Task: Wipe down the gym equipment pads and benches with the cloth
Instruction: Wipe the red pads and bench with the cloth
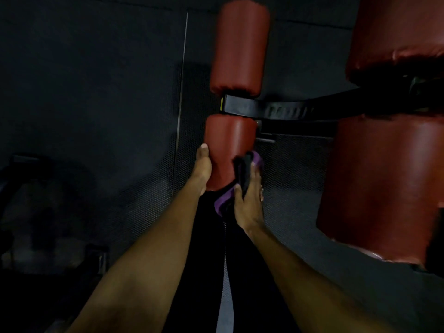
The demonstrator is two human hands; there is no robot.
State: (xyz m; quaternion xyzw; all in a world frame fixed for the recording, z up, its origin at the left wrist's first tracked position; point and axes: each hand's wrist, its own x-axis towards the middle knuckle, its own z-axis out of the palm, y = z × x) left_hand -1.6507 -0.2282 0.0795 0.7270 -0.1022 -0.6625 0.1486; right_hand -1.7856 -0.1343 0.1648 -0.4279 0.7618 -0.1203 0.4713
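Cloth (241, 171): purple and black, bunched on the lower right side of the low pad (230, 140) — soft, light, floppy.
Best hold: a bunched fistful, so it should not slip.
Right hand (247, 203): thumb and fingers clamped on the cloth.
Low pad: red, smooth, looks squashy — may roll.
Left hand (202, 171): thumb flat up its left side; other fingers hidden, cannot tell.
Around: top pad (240, 49), black bar (264, 109), big pads (384, 176).
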